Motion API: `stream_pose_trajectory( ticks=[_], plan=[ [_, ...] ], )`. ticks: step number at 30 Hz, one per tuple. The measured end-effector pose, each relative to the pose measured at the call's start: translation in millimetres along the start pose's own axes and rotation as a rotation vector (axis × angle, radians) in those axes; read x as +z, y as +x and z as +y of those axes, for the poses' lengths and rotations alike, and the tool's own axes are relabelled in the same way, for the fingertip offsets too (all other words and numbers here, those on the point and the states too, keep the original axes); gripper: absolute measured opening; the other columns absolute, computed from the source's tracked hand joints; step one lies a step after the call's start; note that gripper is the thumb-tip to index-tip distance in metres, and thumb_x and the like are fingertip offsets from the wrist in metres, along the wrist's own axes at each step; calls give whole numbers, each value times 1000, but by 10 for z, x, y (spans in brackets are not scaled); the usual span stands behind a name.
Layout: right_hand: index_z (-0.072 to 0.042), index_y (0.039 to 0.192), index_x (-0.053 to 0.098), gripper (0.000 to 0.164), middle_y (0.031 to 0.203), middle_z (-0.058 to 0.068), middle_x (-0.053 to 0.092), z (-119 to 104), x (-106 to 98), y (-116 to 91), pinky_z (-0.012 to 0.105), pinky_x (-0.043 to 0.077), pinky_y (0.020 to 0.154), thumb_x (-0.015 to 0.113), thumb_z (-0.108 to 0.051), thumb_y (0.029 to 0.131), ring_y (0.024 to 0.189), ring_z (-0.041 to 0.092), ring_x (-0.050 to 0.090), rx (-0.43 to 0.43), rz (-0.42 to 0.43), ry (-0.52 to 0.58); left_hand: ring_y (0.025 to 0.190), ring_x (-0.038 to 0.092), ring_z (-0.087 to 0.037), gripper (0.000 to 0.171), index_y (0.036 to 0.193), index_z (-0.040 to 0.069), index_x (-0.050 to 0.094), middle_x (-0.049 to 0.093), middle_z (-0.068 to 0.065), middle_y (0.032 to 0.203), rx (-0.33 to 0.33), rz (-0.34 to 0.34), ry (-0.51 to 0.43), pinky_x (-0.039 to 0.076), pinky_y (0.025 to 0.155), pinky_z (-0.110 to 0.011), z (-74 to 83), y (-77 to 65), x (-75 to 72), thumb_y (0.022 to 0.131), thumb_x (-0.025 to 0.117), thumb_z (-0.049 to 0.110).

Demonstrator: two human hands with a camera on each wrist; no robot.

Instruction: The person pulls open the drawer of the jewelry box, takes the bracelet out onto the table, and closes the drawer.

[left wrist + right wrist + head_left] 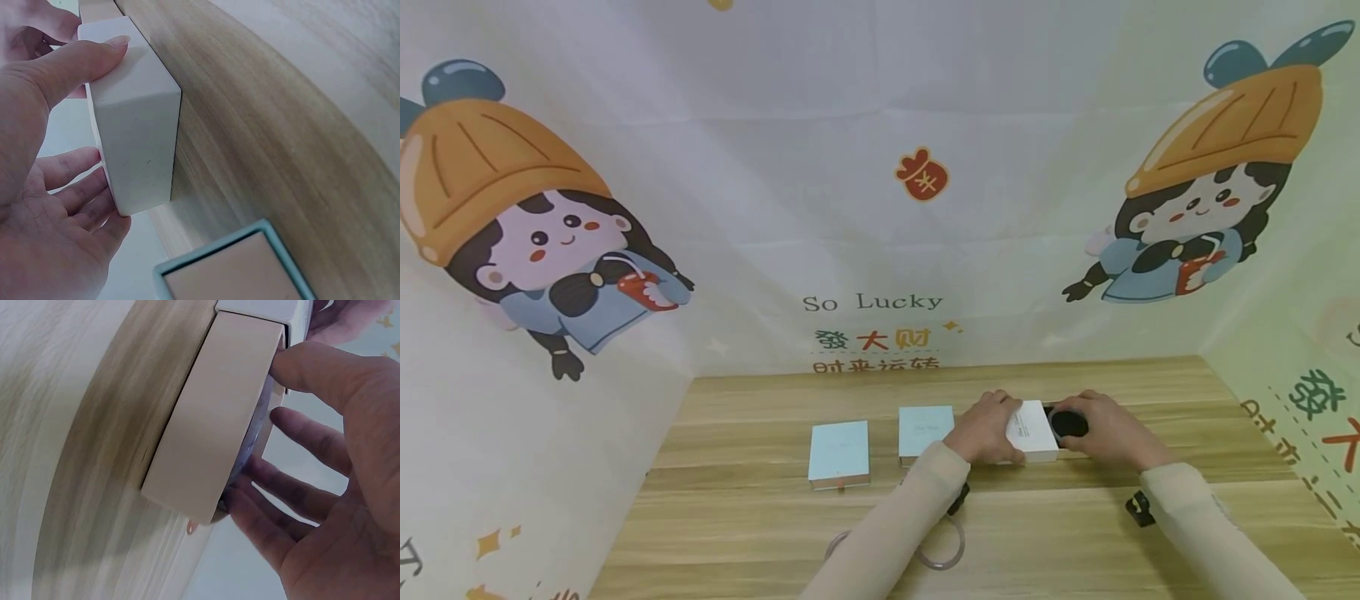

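My left hand (988, 427) grips the white sleeve of a small box (1032, 429), thumb along one face and fingers around the opposite side. From its right end a pale pink drawer (200, 419) with a black lining sticks out. A greyish bangle (253, 434) stands partly above the drawer's rim. My right hand (1108, 433) pinches this bangle, with the thumb close to the sleeve's edge and the fingertips along the ring. Part of the bangle is hidden inside the drawer.
Two light-blue boxes (838, 450) (925, 429) lie left of the white one. Nearer me are a loose bangle (942, 568) and another bangle (833, 542), partly behind my left sleeve. Printed cloth walls (880, 250) enclose the wooden table (737, 500).
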State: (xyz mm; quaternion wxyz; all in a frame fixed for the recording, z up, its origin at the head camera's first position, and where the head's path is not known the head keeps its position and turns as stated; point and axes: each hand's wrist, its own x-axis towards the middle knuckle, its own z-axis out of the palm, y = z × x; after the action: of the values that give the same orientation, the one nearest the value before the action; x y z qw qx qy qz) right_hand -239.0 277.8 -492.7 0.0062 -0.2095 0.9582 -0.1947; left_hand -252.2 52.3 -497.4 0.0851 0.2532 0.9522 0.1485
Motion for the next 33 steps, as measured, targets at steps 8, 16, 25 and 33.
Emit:
stream_pose_trajectory(
  ticks=[8, 16, 25, 33],
  plan=[
    [-3, 122, 72, 47, 115, 23, 66, -19, 19, 58, 52, 56, 81, 85, -22, 80, 99, 36, 63, -3, 3, -48, 131, 48, -11, 89, 153, 16, 48, 52, 5, 146, -2, 2, -21, 44, 105, -20, -2, -11, -14, 78, 89, 40],
    [-5, 119, 74, 47, 113, 22, 65, -43, 8, 62, 54, 55, 83, 86, -22, 78, 100, 37, 62, 2, 22, -51, 130, 48, -11, 89, 153, 16, 48, 52, 4, 146, -2, 4, -22, 44, 104, -20, -6, -5, -1, 78, 90, 40],
    [-8, 117, 75, 43, 111, 19, 64, -75, -51, -28, 49, 55, 77, 87, -20, 77, 98, 34, 59, 12, 89, -33, 132, 48, -11, 90, 153, 17, 48, 53, 5, 146, 1, 16, -12, 43, 108, -20, -8, 4, 33, 77, 90, 41],
    [-6, 119, 74, 46, 112, 19, 64, -160, -110, -163, 48, 54, 76, 87, -19, 77, 96, 34, 61, -12, 139, 15, 132, 48, -11, 90, 152, 16, 48, 53, 5, 146, 0, 21, -19, 44, 107, -20, -6, -1, 27, 77, 90, 42]
  ],
)
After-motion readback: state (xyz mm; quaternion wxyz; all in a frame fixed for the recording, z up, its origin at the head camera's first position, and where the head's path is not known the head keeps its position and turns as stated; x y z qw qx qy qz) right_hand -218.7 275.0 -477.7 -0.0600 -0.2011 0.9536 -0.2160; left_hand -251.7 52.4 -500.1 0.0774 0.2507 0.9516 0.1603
